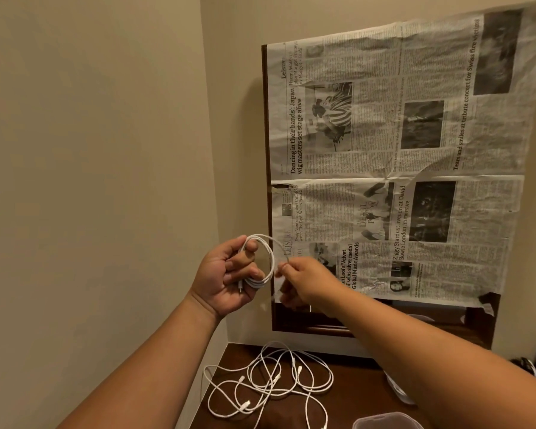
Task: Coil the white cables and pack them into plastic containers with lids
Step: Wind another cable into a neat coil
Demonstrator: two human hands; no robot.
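A beige plaster wall [90, 150] fills the view from 8 to 12 o'clock, and from 12 to 3 o'clock a creased sheet of black-and-white newspaper [399, 165] hangs sideways over a dark brown wooden frame [265, 119], its headlines running bottom to top. At 6 o'clock lies a dark brown wooden table [353, 382] with a tangle of loose white cables [270, 385] spread on it, their connectors pointing various ways. At 5 o'clock, on the bottom edge, stands a clear plastic container with rounded corners [387, 421], cut off by the frame. The right forearm crosses above the table toward 4 o'clock and hides most of a pale plastic item [398, 394] behind it; what that is cannot be told. A dark object at 4 o'clock on the right edge is too blurred to name. Near the centre, held up in front of the newspaper's lower left corner, is a coil of thin white cable [262, 261]. The left hand [226, 274] grips it, fingers curled through the loops and thumb on top. The coil is an oval with its long axis from 12 to 6 o'clock, one connector end pointing to 6 by the palm. A free strand arcs off the top toward 3 o'clock, where the right hand [304, 280] pinches it between thumb and forefinger.
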